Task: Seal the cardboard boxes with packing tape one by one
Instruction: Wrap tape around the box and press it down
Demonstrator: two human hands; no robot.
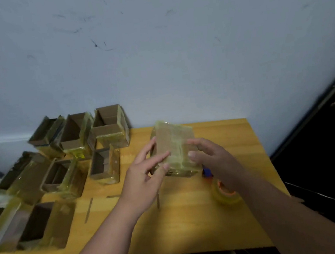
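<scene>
A small rectangular cardboard box (174,148), its flaps shut and its brown faces glossy under yellowish clear tape, stands near the middle of the smooth, honey-coloured wooden surface (190,216). The left hand (144,177) lies against the box's left side with its fingers (159,157) nearly straight, the tips touching the top face and the thumb at the near edge; this hand is open rather than gripping. The right hand (211,157) meets the box's right side, thumb on the taped top; whether its fingers curl round the far side I cannot tell. Just near and right of the box, partly hidden behind the right wrist, sits a roll of clear packing tape (226,192) with an orange core, and a small blue item (207,172) shows between box and roll, too blurred to name. To the left, 2 loose groups of open-topped cardboard boxes (106,128) crowd the surface's left part, their outer walls wrapped in the same shiny tape and their insides plain matte brown. Behind rises a pale blue wall (155,46) with dark scuffs.
</scene>
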